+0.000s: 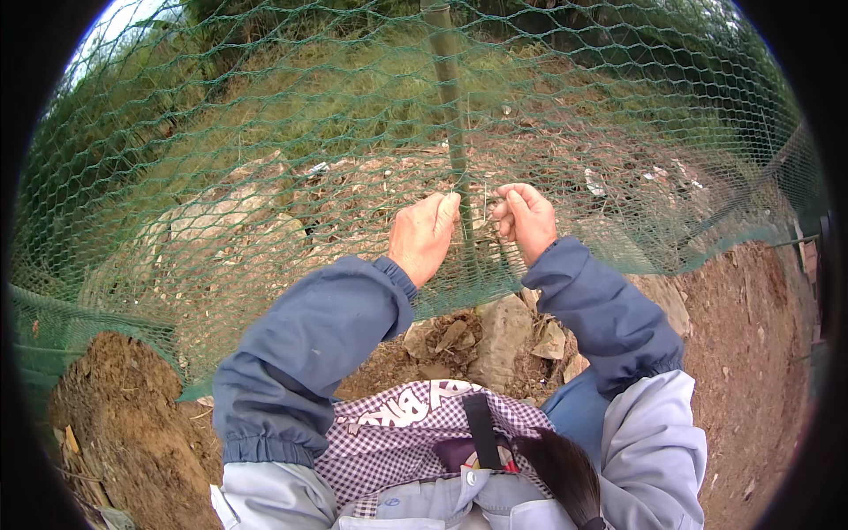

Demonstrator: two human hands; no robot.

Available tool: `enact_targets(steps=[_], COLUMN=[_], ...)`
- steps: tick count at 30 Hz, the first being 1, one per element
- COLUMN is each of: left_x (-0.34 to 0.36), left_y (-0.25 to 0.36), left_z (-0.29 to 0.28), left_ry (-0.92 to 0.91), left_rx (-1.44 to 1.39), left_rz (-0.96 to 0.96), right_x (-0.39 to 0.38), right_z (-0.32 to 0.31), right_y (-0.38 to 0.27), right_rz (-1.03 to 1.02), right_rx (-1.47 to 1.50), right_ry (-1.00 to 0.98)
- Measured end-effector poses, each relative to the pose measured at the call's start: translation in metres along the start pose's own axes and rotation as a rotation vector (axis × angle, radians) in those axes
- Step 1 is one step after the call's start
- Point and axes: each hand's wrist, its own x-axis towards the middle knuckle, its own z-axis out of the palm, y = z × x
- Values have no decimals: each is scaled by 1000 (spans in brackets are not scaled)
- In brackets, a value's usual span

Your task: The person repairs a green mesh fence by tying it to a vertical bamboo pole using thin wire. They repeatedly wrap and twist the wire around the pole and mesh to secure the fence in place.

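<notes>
A green mesh net hangs in front of me, with a greenish upright pole behind or against it. My left hand is closed in a pinch at the net, just left of the pole; what its fingertips hold is hidden. Right of the pole, my right hand is also pinched, thumb against bent fingers. A thin, pale, wire-like piece shows between the pole and the right fingertips. Whether those fingers grip it or the mesh cannot be made out.
Below the net's lower edge lie large stones and loose brown soil. An earth mound rises at the lower left. Through the mesh, a pale boulder, scattered litter and grass show. A slanting pole stands far right.
</notes>
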Motion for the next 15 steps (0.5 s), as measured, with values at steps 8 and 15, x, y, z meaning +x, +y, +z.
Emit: enact_targets(steps=[8, 15], left_x=[19, 26], left_y=[-13, -7], left_z=[18, 0], left_ry=[-116, -89], left_rx=[-686, -671], left_rz=[-484, -368], right_x=[-9, 1], right_z=[32, 10], right_y=[-39, -7], right_rz=[148, -554], right_rx=[103, -996], right_ry=[-139, 159])
